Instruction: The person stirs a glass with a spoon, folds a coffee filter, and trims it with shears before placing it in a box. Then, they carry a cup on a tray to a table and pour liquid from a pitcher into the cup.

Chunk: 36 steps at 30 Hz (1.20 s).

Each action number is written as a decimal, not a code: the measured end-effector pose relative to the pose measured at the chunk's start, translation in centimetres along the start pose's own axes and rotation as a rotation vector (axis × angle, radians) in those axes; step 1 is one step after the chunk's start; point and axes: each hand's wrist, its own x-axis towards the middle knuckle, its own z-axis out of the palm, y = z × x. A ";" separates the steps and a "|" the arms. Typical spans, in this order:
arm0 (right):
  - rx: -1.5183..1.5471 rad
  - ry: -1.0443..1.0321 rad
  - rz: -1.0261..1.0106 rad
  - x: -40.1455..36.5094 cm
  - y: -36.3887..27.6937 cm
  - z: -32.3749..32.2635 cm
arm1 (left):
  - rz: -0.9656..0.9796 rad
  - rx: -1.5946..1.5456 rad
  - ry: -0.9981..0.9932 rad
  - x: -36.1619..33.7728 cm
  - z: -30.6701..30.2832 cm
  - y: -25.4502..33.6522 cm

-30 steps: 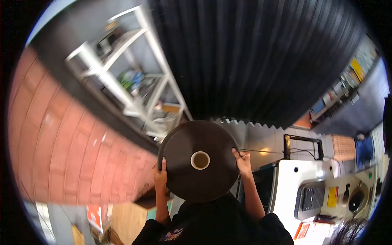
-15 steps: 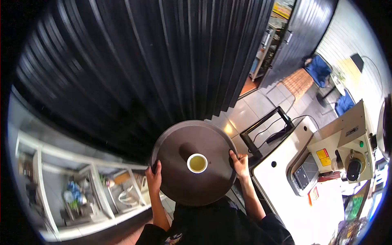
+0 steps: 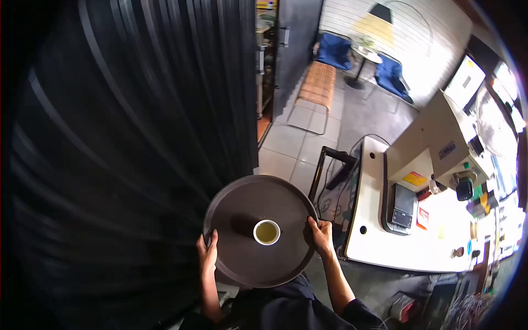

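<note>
A round dark brown serving tray (image 3: 258, 193) is held level in front of my body. My left hand (image 3: 207, 252) grips its left rim with the thumb on top. On the opposite side, my right hand (image 3: 321, 235) clasps the right rim, thumb also over the edge. Near the tray's middle stands a small white cup (image 3: 267, 232) with pale yellow-green liquid in it. The fingers under the tray are hidden on both sides.
A black corrugated wall (image 3: 165, 110) runs close along my left. To the right is a white-topped table (image 3: 363, 206) with a large beige machine (image 3: 429, 144) and a black scale (image 3: 403, 206). Ahead are a woven bench (image 3: 317, 85), blue chairs (image 3: 334, 50) and tiled floor (image 3: 283, 140).
My view has turned to the right, so the shelves at left are gone and the chairs and table show more centrally. Both hands still hold the tray with the cup on it.
</note>
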 end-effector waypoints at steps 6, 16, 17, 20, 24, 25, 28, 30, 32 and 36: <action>0.041 0.190 0.006 4.8 -1.3 0.0 | 0.141 -0.014 -0.118 9.2 5.9 4.1; 0.150 0.389 0.001 16.1 -6.1 -1.7 | 0.300 0.042 -0.307 20.9 17.3 16.4; 0.140 0.417 -0.003 16.9 -7.0 -1.8 | 0.303 0.052 -0.334 21.8 18.3 17.6; 0.183 0.486 -0.034 20.0 -8.7 -2.2 | 0.335 -0.032 -0.414 25.7 22.0 19.9; 0.225 0.581 -0.048 24.0 -6.5 -3.4 | 0.371 -0.048 -0.618 30.4 27.1 23.6; 0.296 0.605 -0.050 25.1 -6.7 -3.6 | 0.378 -0.047 -0.645 31.4 28.6 24.5; 0.286 0.668 -0.095 28.2 -8.1 -4.6 | 0.408 -0.025 -0.706 34.2 33.1 27.4; 0.330 0.718 -0.118 30.3 -8.5 -5.1 | 0.395 0.005 -0.768 36.5 36.2 28.8; 0.320 0.753 -0.103 32.6 -8.7 -5.8 | 0.384 0.035 -0.837 38.7 39.6 30.5; 0.345 0.865 -0.053 37.1 -9.6 -7.2 | 0.418 0.065 -0.882 41.8 46.6 34.0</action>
